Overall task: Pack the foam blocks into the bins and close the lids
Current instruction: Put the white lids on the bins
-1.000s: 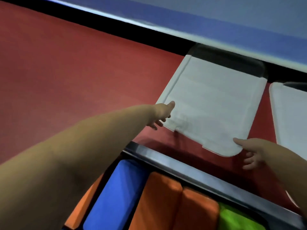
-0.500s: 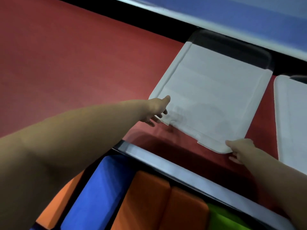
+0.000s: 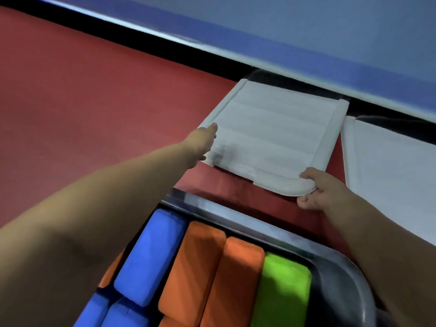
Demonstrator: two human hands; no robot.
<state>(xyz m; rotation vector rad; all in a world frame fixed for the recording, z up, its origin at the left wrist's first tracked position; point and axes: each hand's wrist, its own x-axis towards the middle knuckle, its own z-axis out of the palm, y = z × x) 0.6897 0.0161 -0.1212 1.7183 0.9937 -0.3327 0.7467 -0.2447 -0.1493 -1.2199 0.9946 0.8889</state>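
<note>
Nearest the person, the open bin [image 3: 349,279] is already packed: a blue block [image 3: 151,258], two orange blocks [image 3: 203,263] and a green block [image 3: 283,291] stand side by side inside it, with more blue and orange pieces below them at the frame's near edge. Just beyond the bin's far rim lies the white lid [image 3: 273,135], flat on the red floor [image 3: 94,102]. The change is at the lid's near right corner: a second ago the right hand [image 3: 323,192] only reached toward it with fingers loose, and now the thumb sits on top of the corner while the fingers curl under its edge, clamped on it. The left hand [image 3: 203,142] has stayed at the lid's near left corner; its thumb lies on the top surface, but whether the fingers are hooked beneath cannot be told. The lid has barely shifted and does not look raised yet. This suggests packing of this bin is finished and the closing step has begun, with the lift and carry back over the blocks to come. A second white lid [image 3: 389,175] lies to the right, and a blue wall [image 3: 306,31] runs along the far side.
</note>
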